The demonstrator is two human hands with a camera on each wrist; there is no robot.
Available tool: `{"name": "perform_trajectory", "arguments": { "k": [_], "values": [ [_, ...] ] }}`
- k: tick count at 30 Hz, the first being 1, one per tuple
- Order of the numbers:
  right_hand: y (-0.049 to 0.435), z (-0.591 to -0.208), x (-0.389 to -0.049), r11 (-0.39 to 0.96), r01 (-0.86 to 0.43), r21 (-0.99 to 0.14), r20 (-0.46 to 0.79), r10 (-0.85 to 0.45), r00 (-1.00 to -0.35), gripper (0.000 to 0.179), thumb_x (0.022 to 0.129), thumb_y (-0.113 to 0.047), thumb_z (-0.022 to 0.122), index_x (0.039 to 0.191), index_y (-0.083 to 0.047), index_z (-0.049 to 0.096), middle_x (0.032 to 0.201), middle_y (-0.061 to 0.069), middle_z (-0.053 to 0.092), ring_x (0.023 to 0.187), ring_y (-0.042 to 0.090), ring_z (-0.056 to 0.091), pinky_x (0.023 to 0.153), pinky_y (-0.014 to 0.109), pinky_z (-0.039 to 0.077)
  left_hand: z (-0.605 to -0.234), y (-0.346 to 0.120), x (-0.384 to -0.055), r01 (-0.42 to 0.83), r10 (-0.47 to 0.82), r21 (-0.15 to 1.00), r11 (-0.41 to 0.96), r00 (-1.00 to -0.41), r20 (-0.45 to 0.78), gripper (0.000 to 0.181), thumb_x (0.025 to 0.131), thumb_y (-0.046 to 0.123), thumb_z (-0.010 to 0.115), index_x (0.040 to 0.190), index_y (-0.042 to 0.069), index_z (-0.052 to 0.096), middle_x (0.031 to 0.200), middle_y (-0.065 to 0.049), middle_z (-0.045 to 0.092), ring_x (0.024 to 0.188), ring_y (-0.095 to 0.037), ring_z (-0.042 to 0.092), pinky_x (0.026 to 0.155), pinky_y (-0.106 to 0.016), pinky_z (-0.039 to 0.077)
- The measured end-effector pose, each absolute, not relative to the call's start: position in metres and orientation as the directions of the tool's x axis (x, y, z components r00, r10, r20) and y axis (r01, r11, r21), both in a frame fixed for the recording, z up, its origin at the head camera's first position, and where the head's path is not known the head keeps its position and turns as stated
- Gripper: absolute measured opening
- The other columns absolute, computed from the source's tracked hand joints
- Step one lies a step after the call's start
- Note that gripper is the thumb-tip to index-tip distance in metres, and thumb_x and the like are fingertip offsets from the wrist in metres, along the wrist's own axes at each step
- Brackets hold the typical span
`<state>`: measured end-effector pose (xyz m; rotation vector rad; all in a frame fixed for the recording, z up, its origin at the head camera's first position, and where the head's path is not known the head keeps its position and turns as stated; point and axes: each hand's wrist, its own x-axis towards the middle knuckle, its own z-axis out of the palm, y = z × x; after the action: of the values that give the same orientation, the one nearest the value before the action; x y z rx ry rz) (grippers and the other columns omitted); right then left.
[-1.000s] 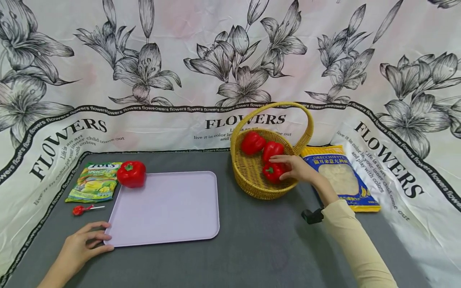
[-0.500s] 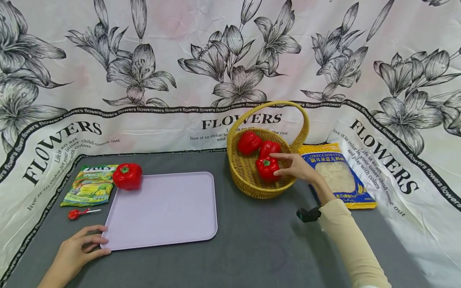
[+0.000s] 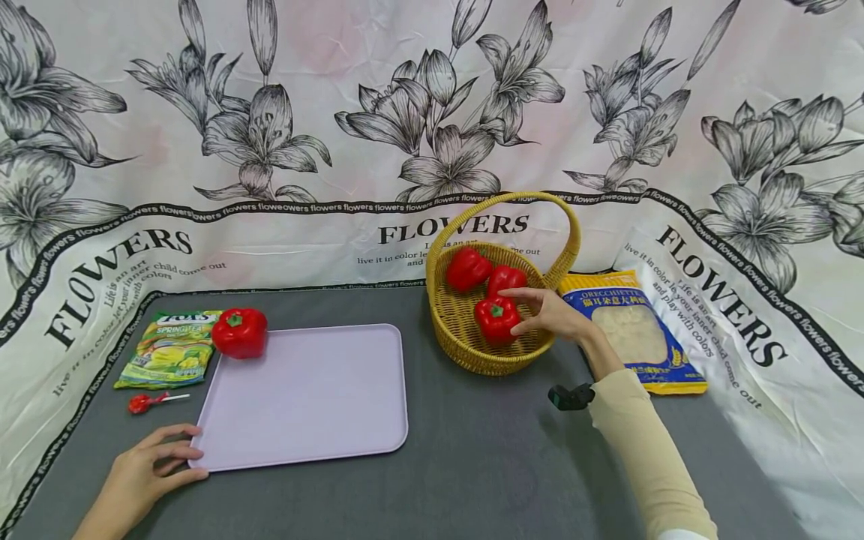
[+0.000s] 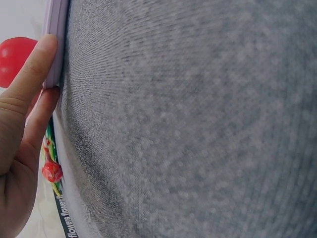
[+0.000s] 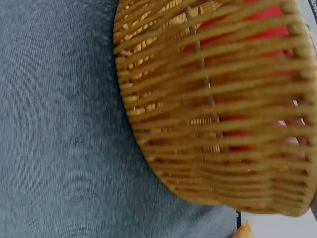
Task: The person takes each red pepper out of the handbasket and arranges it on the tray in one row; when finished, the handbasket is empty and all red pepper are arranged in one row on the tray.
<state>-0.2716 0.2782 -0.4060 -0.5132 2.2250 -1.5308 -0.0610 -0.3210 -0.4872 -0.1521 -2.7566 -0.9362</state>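
Note:
My left hand point(image 3: 145, 465) holds the near left corner of a lilac tray point(image 3: 304, 397), thumb on the front edge and fingers along the left side. In the left wrist view the thumb lies against the tray rim point(image 4: 55, 54). At right, my right hand point(image 3: 553, 315) reaches into a yellow wicker basket point(image 3: 482, 365) and grips the nearest red bell pepper point(image 3: 496, 322) with thumb and fingers. Two more peppers lie behind it. The basket wall point(image 5: 208, 124) hides most of that hand in the right wrist view.
Another red bell pepper point(image 3: 239, 333) sits at the tray's far left corner. Beside it lie a green and yellow candy bag point(image 3: 169, 350) and a red lollipop point(image 3: 142, 403). A blue and yellow pasta bag point(image 3: 631, 330) lies behind my right forearm. The basket handle point(image 3: 574, 240) arches overhead.
The right hand and the gripped pepper have shifted slightly left inside the basket, and the pepper has turned a little. The left hand stays at the tray corner. The head view has shifted slightly.

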Motion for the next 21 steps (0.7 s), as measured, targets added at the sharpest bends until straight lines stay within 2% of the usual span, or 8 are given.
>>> {"name": "perform_trajectory", "arguments": {
  "k": [4,9,13,21],
  "values": [
    [0.2759,-0.4078,-0.2737,0.322,-0.081,-0.943,-0.102,-0.513,-0.852,0.066,0.078,-0.001,0.077,0.137,0.000,0.048,0.144,0.018,0.043,0.136,0.034,0.034,0.106,0.040,0.039,-0.4868,-0.3214,-0.0614,0.175,0.027,0.584,0.793,-0.967,0.254,0.029,0.054,0.007,0.091,0.074,0.018,0.072,0.100,0.007,0.062,0.083,0.019,0.051,0.063,-0.002,0.047],
    [0.2756,-0.4098,-0.2737,0.345,-0.093,-0.934,-0.097,-0.496,-0.863,0.064,0.076,-0.003,0.080,0.134,-0.001,0.053,0.141,0.019,0.048,0.134,0.034,0.038,0.100,0.037,0.044,-0.4874,-0.3213,-0.0601,0.168,0.026,0.578,0.798,-0.969,0.246,0.030,0.054,0.009,0.091,0.076,0.017,0.072,0.100,0.003,0.062,0.084,0.021,0.048,0.063,-0.001,0.046],
    [0.2752,-0.4089,-0.2720,0.363,-0.095,-0.927,-0.091,-0.464,-0.881,0.065,0.074,-0.006,0.082,0.133,-0.003,0.055,0.138,0.018,0.050,0.132,0.033,0.041,0.098,0.040,0.045,-0.4878,-0.3208,-0.0606,0.180,0.026,0.584,0.791,-0.965,0.262,0.030,0.053,0.007,0.091,0.075,0.017,0.072,0.100,0.008,0.061,0.084,0.020,0.049,0.063,-0.001,0.046],
    [0.2745,-0.4081,-0.2700,0.354,-0.065,-0.933,-0.098,-0.425,-0.900,0.067,0.074,-0.001,0.081,0.134,0.002,0.052,0.139,0.022,0.048,0.133,0.035,0.039,0.097,0.041,0.045,-0.4883,-0.3206,-0.0616,0.192,0.027,0.589,0.785,-0.960,0.277,0.030,0.053,0.007,0.091,0.072,0.018,0.072,0.100,0.014,0.060,0.081,0.019,0.051,0.062,-0.001,0.046]
  ]
}}
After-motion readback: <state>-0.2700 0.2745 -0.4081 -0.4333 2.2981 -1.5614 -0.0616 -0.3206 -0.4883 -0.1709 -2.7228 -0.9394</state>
